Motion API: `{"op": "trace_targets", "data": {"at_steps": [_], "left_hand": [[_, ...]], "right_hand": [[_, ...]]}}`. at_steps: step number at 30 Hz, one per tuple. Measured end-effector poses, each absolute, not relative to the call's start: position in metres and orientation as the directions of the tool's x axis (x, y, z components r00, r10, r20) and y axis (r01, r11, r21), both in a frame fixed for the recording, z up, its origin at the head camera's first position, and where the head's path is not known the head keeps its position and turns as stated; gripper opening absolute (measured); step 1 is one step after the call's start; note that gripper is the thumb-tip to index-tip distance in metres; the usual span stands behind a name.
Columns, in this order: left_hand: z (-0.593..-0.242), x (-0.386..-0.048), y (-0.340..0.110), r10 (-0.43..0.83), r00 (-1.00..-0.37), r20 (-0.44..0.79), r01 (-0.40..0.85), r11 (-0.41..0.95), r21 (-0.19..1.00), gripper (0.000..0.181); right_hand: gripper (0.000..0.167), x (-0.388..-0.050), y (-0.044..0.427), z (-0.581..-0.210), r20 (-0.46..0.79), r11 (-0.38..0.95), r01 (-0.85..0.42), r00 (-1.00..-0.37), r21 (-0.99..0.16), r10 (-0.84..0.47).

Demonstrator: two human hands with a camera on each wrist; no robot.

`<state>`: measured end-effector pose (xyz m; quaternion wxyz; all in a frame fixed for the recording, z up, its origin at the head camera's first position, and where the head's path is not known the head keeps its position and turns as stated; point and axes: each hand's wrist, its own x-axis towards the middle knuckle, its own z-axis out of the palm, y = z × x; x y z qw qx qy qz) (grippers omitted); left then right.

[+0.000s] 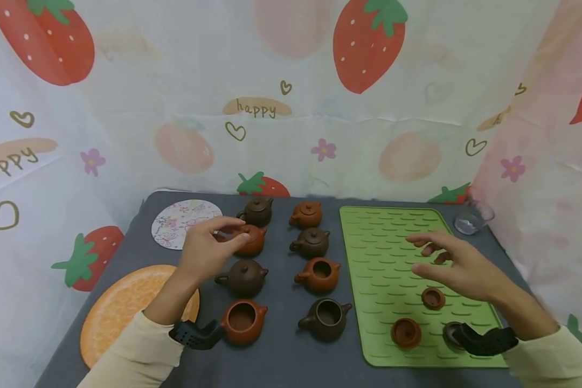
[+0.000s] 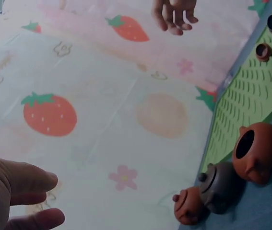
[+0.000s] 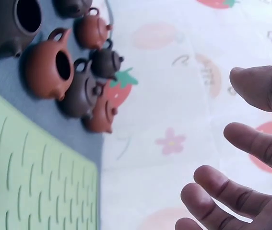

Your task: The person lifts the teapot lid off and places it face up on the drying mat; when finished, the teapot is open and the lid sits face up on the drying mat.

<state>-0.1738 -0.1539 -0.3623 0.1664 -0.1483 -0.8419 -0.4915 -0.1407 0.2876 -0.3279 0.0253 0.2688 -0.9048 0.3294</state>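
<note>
Nearest cam: R hand (image 1: 465, 269), fingers apart, nothing held, above green mat (image 1: 368, 237); L hand (image 1: 201, 250), thumb & fingers parted, nothing held, by lidded orange pot (image 1: 252, 246). 8 teapots (image 1: 311, 242), 2 cols L of mat, spouts R, long axes approx. L–R; 5 lidded. 3 loose lids (image 1: 434, 298) on mat.

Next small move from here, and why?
Probably lower the right hand and pinch the reddish-brown lid nearest it on the green mat. That hand looks relaxed and empty over the mat, and three teapots stand without lids.
</note>
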Motion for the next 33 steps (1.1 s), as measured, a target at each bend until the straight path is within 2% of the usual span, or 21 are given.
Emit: {"op": "trace_targets", "data": {"at_steps": [5, 14, 22, 33], "left_hand": [[-0.378, -0.173, -0.166, 0.068, -0.901, 0.428, 0.415, 0.422, 0.806, 0.025], [-0.414, -0.173, -0.189, 0.034, -0.940, 0.340, 0.332, 0.334, 0.882, 0.028], [-0.427, -0.165, -0.197, 0.039, -0.966, 0.257, 0.255, 0.344, 0.904, 0.028], [-0.492, -0.183, -0.222, 0.099, -0.978, 0.184, 0.206, 0.315, 0.926, 0.028]], "right_hand": [[0.048, -0.140, 0.278, -0.324, 0.273, 0.613, -0.551, -0.827, -0.566, -0.491], [0.048, -0.139, 0.264, -0.320, 0.313, 0.564, -0.580, -0.806, -0.588, -0.503], [0.049, -0.140, 0.255, -0.319, 0.314, 0.542, -0.590, -0.795, -0.599, -0.518], [0.050, -0.146, 0.239, -0.319, 0.331, 0.502, -0.611, -0.774, -0.612, -0.539]]}}
